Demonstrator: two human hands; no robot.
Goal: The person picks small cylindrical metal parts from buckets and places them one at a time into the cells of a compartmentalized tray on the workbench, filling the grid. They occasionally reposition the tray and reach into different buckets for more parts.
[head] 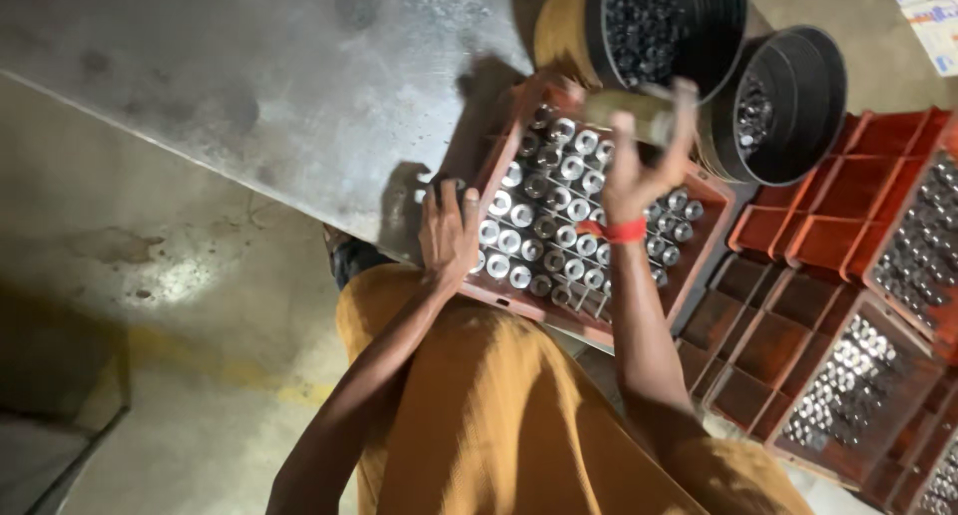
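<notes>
Crate (689,275) of metal cylinders (544,221) on the worktop (249,66) edge, two tubs (798,106) of parts behind it, stacked crates (848,226) to its right, floor (150,275) left.

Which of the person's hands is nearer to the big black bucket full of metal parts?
Right. The right hand is raised just below the black bucket, holding a metal cylinder. The left hand rests lower down, at the red crate's near-left edge.

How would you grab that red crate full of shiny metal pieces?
Take the red crate by its two short end walls, one hand from each side. The top is packed with upright metal cylinders, leaving only the rim free. The left hand already rests at the near end.
</notes>
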